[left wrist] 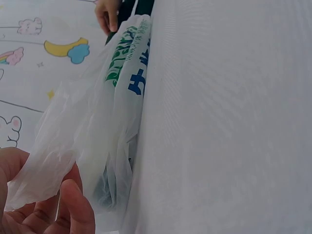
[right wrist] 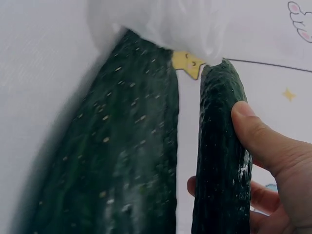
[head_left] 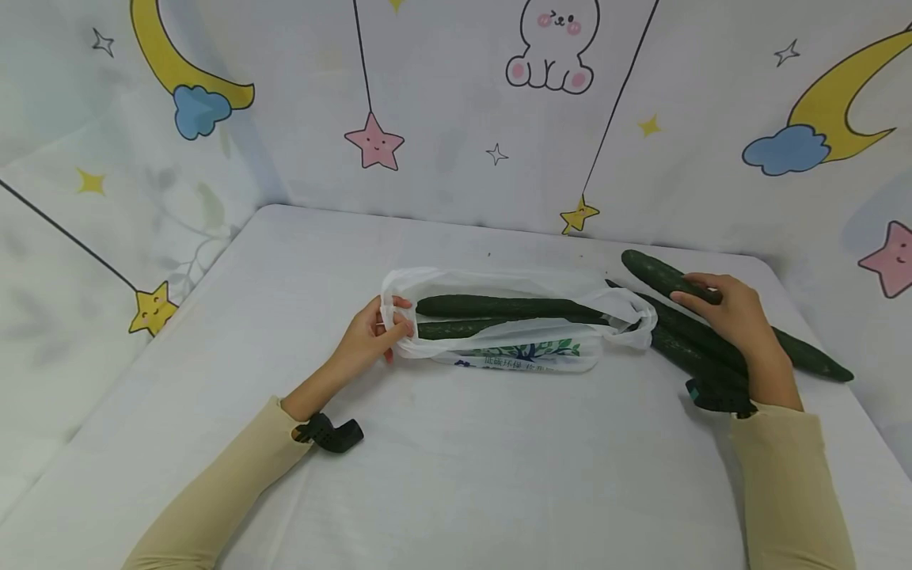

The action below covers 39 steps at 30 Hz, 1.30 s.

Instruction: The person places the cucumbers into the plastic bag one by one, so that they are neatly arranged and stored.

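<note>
My left hand point(head_left: 370, 328) pinches the open edge of a thin white plastic bag point(head_left: 523, 328) with green and blue print. Inside the bag lie two long dark green cucumbers point(head_left: 499, 306), seen through its mouth in the head view. At the right, my right hand point(head_left: 734, 313) grips another cucumber point(head_left: 655, 273), thumb on one side and fingers on the other in the right wrist view. More cucumber point(head_left: 691, 348) lies beside and under that hand, its far end by the bag. A green length point(head_left: 815, 356) shows past the right wrist; whether it belongs to the held cucumber I cannot tell.
A white cloth covers the table point(head_left: 499, 459). Behind it hangs a patterned backdrop point(head_left: 442, 95) with moons and stars. Dark wrist devices point(head_left: 335, 435) sit on both forearms. Tiny dark specks lie on the cloth behind the bag.
</note>
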Motion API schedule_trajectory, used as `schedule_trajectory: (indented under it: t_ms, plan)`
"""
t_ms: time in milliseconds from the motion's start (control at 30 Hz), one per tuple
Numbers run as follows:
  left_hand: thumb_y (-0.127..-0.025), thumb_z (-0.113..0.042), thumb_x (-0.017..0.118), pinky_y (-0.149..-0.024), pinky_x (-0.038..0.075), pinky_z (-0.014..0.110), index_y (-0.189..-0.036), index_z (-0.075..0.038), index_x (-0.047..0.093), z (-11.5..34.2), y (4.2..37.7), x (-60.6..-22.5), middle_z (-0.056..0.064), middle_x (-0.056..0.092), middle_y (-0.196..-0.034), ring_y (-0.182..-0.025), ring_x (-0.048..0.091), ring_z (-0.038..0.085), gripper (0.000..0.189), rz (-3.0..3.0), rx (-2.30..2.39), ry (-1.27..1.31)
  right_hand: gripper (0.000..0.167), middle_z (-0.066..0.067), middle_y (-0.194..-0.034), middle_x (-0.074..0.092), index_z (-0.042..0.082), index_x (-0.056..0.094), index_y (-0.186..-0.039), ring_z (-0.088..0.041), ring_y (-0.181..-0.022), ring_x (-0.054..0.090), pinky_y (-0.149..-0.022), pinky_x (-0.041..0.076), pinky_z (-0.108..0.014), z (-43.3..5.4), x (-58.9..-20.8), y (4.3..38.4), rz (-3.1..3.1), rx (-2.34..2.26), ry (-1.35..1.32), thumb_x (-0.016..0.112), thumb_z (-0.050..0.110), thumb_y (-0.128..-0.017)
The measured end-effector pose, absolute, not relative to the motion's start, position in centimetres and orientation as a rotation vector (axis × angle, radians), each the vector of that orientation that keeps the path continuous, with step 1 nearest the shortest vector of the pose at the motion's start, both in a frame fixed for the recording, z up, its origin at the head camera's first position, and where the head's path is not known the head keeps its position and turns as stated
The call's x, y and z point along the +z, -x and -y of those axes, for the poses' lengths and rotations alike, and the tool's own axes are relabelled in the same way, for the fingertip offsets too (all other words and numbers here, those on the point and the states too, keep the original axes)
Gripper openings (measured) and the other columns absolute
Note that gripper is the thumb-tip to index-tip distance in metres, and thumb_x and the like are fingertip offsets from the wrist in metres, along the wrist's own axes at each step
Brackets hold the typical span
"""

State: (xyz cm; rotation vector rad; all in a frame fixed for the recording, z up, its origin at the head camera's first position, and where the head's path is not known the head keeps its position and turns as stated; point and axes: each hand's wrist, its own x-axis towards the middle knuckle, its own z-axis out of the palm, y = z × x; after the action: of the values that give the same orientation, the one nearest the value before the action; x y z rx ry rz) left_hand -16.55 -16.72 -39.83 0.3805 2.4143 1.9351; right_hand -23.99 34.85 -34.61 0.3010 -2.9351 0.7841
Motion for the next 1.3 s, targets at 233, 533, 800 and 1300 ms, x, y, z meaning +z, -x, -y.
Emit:
schedule_trajectory:
  t_ms: [233, 533, 800, 1300]
  plan:
    - [-0.096, -0.008, 0.057, -0.046, 0.047, 0.026, -0.127, 0.004, 0.048, 16.8, 16.6, -39.8, 0.010, 0.059, -0.092, -0.064, 0.055, 0.009, 0.034, -2.419, 1.940, -0.378, 0.057, -0.037, -0.133, 0.045, -0.008, 0.049, -0.135, -0.057, -0.116, 0.042, -0.091, 0.035, -0.071, -33.9, -33.5, 23.7, 2.930, 0.768, -0.318, 0.059, 0.034, -0.098]
    - [-0.096, -0.006, 0.057, -0.046, 0.047, 0.026, -0.127, 0.006, 0.048, 16.8, 16.6, -39.8, 0.009, 0.061, -0.092, -0.066, 0.057, 0.008, 0.034, -2.400, 1.963, -0.393, 0.058, -0.036, -0.136, 0.043, -0.006, 0.048, -0.137, -0.055, -0.119, 0.039, -0.092, 0.033, -0.070, -32.7, -32.5, 23.1, 2.950, 0.756, -0.333, 0.060, 0.036, -0.098]
    - [-0.096, -0.005, 0.056, -0.045, 0.047, 0.027, -0.127, 0.006, 0.048, 16.8, 16.5, -39.6, 0.009, 0.061, -0.092, -0.066, 0.057, 0.008, 0.034, -2.394, 1.967, -0.395, 0.056, -0.035, -0.136, 0.045, -0.006, 0.050, -0.136, -0.054, -0.119, 0.040, -0.092, 0.033, -0.070, -31.8, -31.9, 22.5, 2.924, 0.774, -0.381, 0.062, 0.032, -0.097]
    - [-0.095, -0.005, 0.059, -0.044, 0.047, 0.027, -0.125, 0.006, 0.049, 16.6, 16.5, -39.6, 0.005, 0.061, -0.088, -0.061, 0.055, 0.009, 0.033, -2.393, 1.976, -0.381, 0.050, -0.033, -0.129, 0.050, -0.005, 0.055, -0.130, -0.049, -0.111, 0.047, -0.086, 0.039, -0.064, -28.6, -31.0, 21.0, 2.890, 0.782, -0.464, 0.065, 0.029, -0.096]
